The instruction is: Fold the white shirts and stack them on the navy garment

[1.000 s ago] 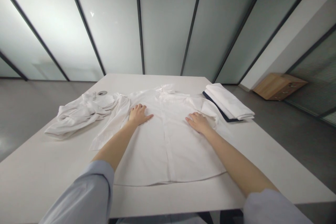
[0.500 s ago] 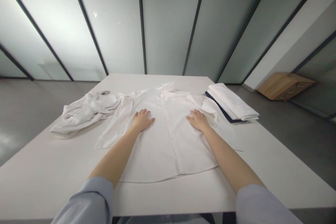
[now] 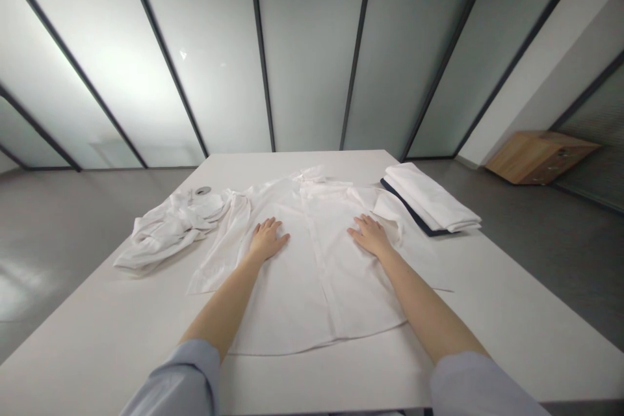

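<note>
A white shirt (image 3: 307, 286) lies spread on the table, its collar at the far end and its hem toward me. My left hand (image 3: 267, 239) rests flat on the left half of the shirt, fingers apart. On the right half, my right hand (image 3: 370, 235) lies palm down with its fingers spread. Neither hand grips the cloth. A sleeve is bunched and creased just beyond my right hand, and the other sleeve reaches out at the left.
A crumpled heap of white cloth (image 3: 170, 231) lies at the left of the white table (image 3: 146, 351). Behind it sits a small grey round object (image 3: 203, 190). Folded white cloth (image 3: 429, 195) rests on dark folded cloth (image 3: 414, 214) at the right. A wooden cabinet (image 3: 536, 156) stands on the floor.
The whole view has shifted slightly, so the table and shirt sit a little lower in the picture. Both hands stay flat in nearly the same places on the shirt.
</note>
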Demonstrator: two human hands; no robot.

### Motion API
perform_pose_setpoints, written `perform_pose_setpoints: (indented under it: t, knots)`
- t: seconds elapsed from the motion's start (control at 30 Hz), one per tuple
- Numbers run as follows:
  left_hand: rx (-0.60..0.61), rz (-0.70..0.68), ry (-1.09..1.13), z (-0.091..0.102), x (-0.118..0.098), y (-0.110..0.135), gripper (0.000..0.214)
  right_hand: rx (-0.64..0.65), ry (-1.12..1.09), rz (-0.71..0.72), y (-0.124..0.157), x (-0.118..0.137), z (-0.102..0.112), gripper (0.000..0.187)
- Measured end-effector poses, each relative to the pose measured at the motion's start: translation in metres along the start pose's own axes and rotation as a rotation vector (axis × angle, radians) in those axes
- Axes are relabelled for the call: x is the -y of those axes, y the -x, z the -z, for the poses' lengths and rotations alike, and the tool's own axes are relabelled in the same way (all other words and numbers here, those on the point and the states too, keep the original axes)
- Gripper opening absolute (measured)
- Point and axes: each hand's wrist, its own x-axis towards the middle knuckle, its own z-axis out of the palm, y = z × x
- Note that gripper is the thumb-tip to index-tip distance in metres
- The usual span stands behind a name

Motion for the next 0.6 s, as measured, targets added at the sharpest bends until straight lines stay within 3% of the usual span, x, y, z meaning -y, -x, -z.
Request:
perform_pose_setpoints:
  t: [0.37, 0.6]
  knots:
    - [-0.009, -0.008, -0.008, 0.004, -0.002, 0.002, 0.055, -0.039, -0.017, 0.014, 0.004, 0.004, 0.004, 0.050]
    - [0.069, -0.056, -0.058, 0.005, -0.003, 0.010, 0.072, 0.020, 0.056, 0.032, 0.016, 0.012, 0.004, 0.058]
